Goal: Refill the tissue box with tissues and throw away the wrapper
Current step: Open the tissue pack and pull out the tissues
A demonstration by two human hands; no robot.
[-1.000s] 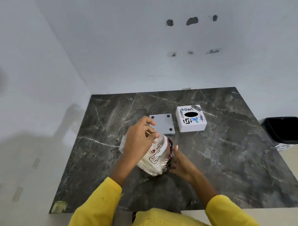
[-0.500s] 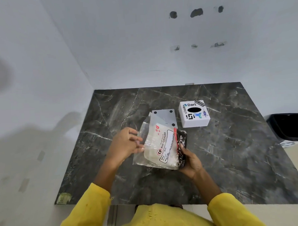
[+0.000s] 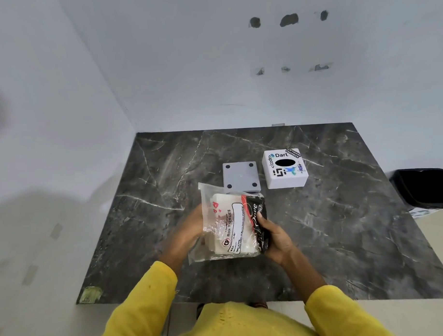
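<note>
A clear plastic tissue pack [image 3: 232, 225] with white tissues inside and a black-and-red printed end is held flat above the dark marble table [image 3: 343, 226]. My left hand [image 3: 190, 229] grips its left side, partly hidden behind the loose wrapper. My right hand [image 3: 273, 234] clasps the black right end. Behind the pack lies the grey square base plate [image 3: 242, 177] of the tissue box. To the plate's right stands the white tissue box cover [image 3: 285, 168], stickered, with a black oval opening on top.
A black waste bin [image 3: 424, 188] stands on the floor off the table's right edge. White walls close in the table at the back and left. A patch of greenish tape [image 3: 90, 294] marks the table's front left corner.
The pack has been turned from a tilted bundle under my left hand to lying label-up between both hands. My left hand has moved to its left side; my right now grips the black end.
</note>
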